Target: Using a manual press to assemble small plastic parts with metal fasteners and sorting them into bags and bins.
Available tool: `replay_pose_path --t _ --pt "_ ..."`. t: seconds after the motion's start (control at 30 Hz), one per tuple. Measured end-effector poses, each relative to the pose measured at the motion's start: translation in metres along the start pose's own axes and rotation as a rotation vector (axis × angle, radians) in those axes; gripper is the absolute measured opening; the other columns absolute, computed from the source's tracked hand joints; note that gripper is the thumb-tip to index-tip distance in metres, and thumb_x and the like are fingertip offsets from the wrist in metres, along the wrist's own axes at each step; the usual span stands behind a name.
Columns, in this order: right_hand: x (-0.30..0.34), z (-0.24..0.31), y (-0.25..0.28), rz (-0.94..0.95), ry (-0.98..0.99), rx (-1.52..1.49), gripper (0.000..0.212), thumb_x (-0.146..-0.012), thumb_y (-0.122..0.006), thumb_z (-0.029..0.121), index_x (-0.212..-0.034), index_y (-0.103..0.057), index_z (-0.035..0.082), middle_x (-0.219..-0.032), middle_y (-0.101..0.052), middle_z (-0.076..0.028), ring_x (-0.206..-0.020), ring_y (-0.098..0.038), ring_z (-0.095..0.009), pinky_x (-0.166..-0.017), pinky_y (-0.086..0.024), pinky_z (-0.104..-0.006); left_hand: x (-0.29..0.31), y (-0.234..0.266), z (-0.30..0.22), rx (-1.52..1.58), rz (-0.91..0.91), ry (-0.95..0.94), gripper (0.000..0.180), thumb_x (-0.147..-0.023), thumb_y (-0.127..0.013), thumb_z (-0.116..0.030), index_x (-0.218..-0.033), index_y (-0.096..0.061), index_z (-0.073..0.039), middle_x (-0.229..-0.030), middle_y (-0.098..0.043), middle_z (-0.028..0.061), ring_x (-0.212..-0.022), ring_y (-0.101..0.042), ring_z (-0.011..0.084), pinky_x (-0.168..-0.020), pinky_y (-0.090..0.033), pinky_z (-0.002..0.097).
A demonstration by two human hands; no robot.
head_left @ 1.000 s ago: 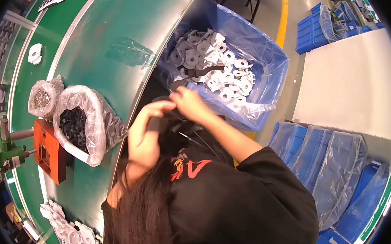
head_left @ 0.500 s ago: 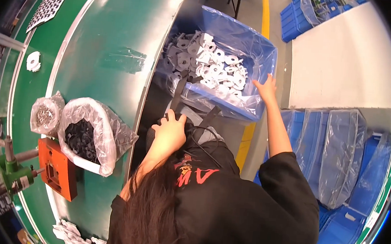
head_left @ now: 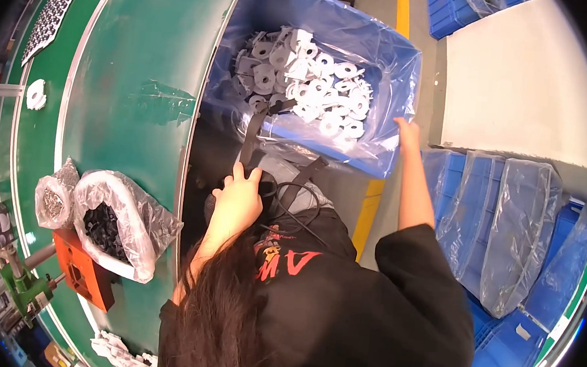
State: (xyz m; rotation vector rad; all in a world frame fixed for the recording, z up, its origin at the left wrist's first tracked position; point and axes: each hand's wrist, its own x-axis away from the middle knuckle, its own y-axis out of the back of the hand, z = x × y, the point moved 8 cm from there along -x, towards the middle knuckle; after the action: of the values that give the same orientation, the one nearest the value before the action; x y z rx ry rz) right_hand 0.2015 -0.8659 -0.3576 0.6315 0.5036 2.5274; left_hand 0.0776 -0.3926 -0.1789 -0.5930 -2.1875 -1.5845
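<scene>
A blue plastic bin (head_left: 400, 99) lined with clear film stands beyond my lap, beside the workbench. White ring-shaped plastic parts (head_left: 315, 82) are heaped inside it. My right hand (head_left: 408, 134) is closed on the bin's right rim, its thumb on the film-covered edge and its other fingers mostly hidden. Closer to my body, my left hand (head_left: 239, 196) has its fingers apart over dark material. Its fingertips are by the lower end of a black strap (head_left: 252, 139), which reaches over the bin's near edge. Whether they touch the strap is unclear.
The green workbench (head_left: 138, 54) at left carries a bag of black parts (head_left: 105, 231), a smaller bag of metal pieces (head_left: 52, 206), an orange fixture (head_left: 82, 269) and a green press (head_left: 26, 290). Stacked blue bins (head_left: 470, 218) and a white board (head_left: 522, 84) stand at right.
My right hand has gone from spread fingers to a grip on the bin's rim. The bin appears larger and extends farther left, while the bench has shifted left in view.
</scene>
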Motion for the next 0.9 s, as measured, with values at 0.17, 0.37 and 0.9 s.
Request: replay_pose_path --t 0.17,0.37,0.9 --pt "0.001 0.081 -0.011 0.202 0.164 0.055 0.021 -0.073 -0.066 0.013 -0.087 -0.065 -0.003 -0.079 -0.065 -0.007 -0.069 -0.06 -0.015 -0.065 -0.047 -0.0285 -0.006 -0.006 0.002 0.006 0.05 0.1 0.049 -0.077 -0.054 -0.006 -0.125 -0.047 -0.011 -0.133 -0.038 0.0247 -0.111 -0.05 0.0418 -0.085 -0.044 0.058" --pt "-0.001 0.233 0.003 0.141 0.401 0.29 0.025 -0.069 -0.064 0.021 -0.077 -0.066 -0.003 -0.067 -0.061 -0.006 -0.061 -0.056 -0.014 -0.057 -0.044 -0.0309 -0.003 -0.006 -0.001 0.009 -0.018 0.037 0.034 -0.079 -0.051 -0.007 -0.112 -0.051 -0.005 -0.133 -0.035 0.0271 -0.111 -0.049 0.0448 -0.081 -0.04 0.0688" --pt "0.049 0.454 0.027 -0.03 0.768 1.148 0.036 -0.066 -0.064 0.029 -0.073 -0.061 -0.006 -0.069 -0.064 -0.017 -0.067 -0.063 -0.028 -0.066 -0.048 -0.0379 0.007 -0.002 0.026 0.203 -0.066 -0.01 0.038 -0.078 -0.053 -0.009 -0.116 -0.053 -0.01 -0.124 -0.043 0.0217 -0.106 -0.052 0.0397 -0.078 -0.044 0.0619"
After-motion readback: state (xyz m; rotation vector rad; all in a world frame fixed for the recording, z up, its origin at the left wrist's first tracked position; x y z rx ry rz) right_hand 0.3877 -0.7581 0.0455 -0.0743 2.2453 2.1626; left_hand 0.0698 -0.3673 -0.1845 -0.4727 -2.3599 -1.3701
